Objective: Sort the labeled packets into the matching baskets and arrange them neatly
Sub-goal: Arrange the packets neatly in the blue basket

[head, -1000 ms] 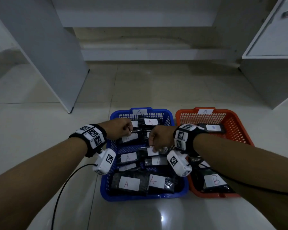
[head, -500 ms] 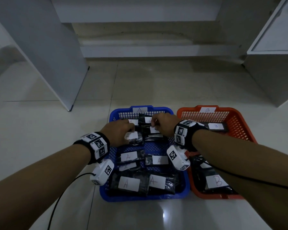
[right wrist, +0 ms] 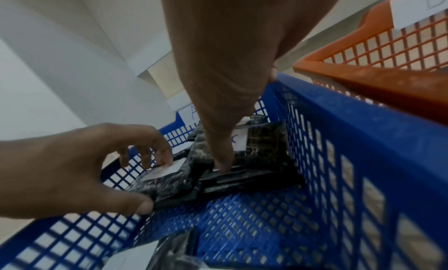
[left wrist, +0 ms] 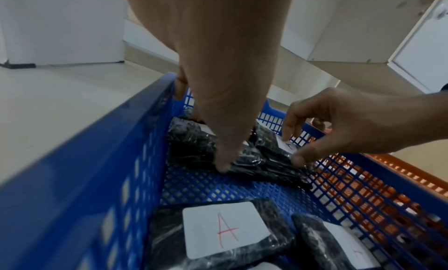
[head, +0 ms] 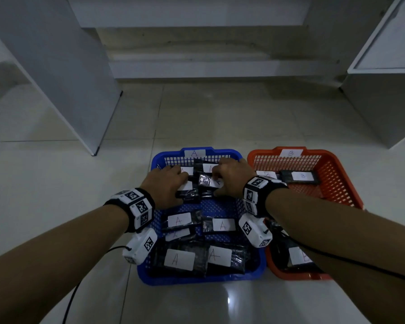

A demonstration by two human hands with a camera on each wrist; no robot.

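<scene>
Two baskets side by side on the tiled floor (head: 197, 118): blue basket (head: 201, 278) on the left tagged A, orange basket (head: 341, 183) touching it on the right tagged B. Both hands are in the far half of the blue basket. Left hand (head: 166, 187) lies over a black packet (left wrist: 191, 147) at the far left, fingers (left wrist: 224, 164) curved down around it, thumb at its near edge, fingertips on its white label: grasping it. Right hand (head: 232, 178) does the same on the neighbouring packet (right wrist: 264, 140) at the far right, thumb (right wrist: 224, 163) pressed on its near edge, fingers curled over the far side: grasping it. The two packets sit just beside each other against the far wall, on top of other black packets. A bare strip of basket mesh shows just near of them. Nearer lie more A-labeled packets (head: 179, 259), two in the middle row, two bigger ones at the near wall. Orange basket holds B-labeled packets (head: 301, 177), one far, one near, the latter partly hidden by the right forearm. White cabinets (head: 384, 90) stand far right and far left.
</scene>
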